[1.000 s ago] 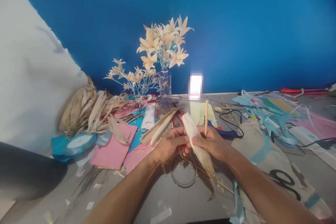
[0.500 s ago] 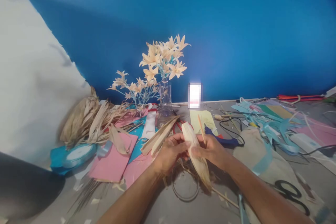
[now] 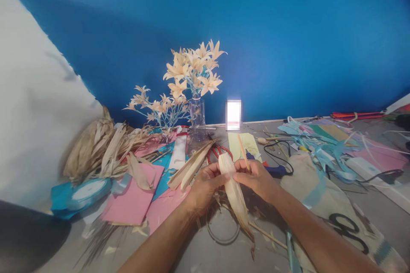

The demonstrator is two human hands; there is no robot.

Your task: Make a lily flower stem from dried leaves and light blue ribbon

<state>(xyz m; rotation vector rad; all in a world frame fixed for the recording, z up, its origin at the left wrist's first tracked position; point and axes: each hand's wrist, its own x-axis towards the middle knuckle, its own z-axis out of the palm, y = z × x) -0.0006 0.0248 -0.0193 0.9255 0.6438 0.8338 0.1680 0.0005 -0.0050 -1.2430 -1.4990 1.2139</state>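
Observation:
A pale dried corn husk (image 3: 236, 198) is held between my two hands, its narrow brown tip hanging down toward the table. My left hand (image 3: 208, 183) pinches the husk's left edge between thumb and fingers. On the other edge, my right hand (image 3: 254, 179) grips the husk with thumb and index finger. A thin orange-tan stick (image 3: 243, 151) pokes up from among the right fingers. Beneath the hands lies a wire ring (image 3: 223, 241) on the table. Red-handled scissors (image 3: 219, 151) lie just beyond the husk, and more dried husks (image 3: 194, 166) rest beside my left hand.
Husk flowers stand in a clear vase (image 3: 197, 121) by the blue wall. At left are a husk bundle (image 3: 86, 149), a ribbon roll (image 3: 89, 192) and pink paper (image 3: 133, 204). To the right lie a blue glue gun (image 3: 278, 169), ribbons, a cloth and black-handled scissors (image 3: 349, 230).
The husk has turned more upright and its lower tip has swung slightly, with my right thumb shifted up along its edge. The whole view has moved a little to the right.

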